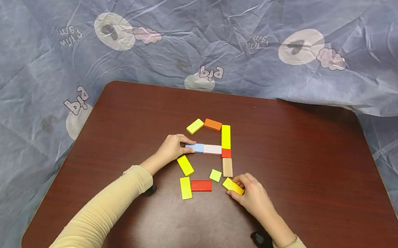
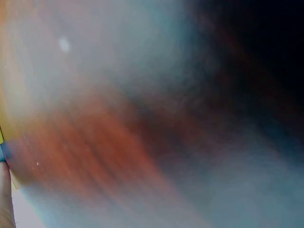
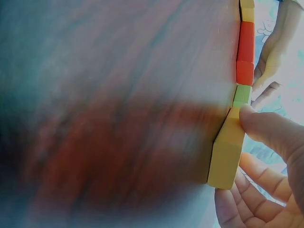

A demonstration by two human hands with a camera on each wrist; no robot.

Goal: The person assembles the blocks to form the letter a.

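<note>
On the brown table, my left hand (image 1: pixel 171 148) pinches a light blue block (image 1: pixel 198 147) between thumb and fingers. The block's right end meets a pale pink block (image 1: pixel 212 149). My right hand (image 1: pixel 252 193) grips an orange-yellow block (image 1: pixel 233 186) by its sides, just below a tan block (image 1: pixel 227 167). In the right wrist view, thumb and fingers hold this yellow block (image 3: pixel 224 156), with a green block (image 3: pixel 242 95) beyond it. A small red block (image 1: pixel 226 153) joins the pink block, the tan block and a long yellow block (image 1: pixel 226 137). The left wrist view is mostly blurred.
An orange block (image 1: pixel 213 124) and a pale yellow block (image 1: pixel 194 126) lie at the top. Below are a yellow block (image 1: pixel 185 165), another yellow block (image 1: pixel 185 188), a red block (image 1: pixel 201 186) and a light green block (image 1: pixel 215 175). A blue-grey sheet (image 1: pixel 180 25) hangs behind the table (image 1: pixel 309 151).
</note>
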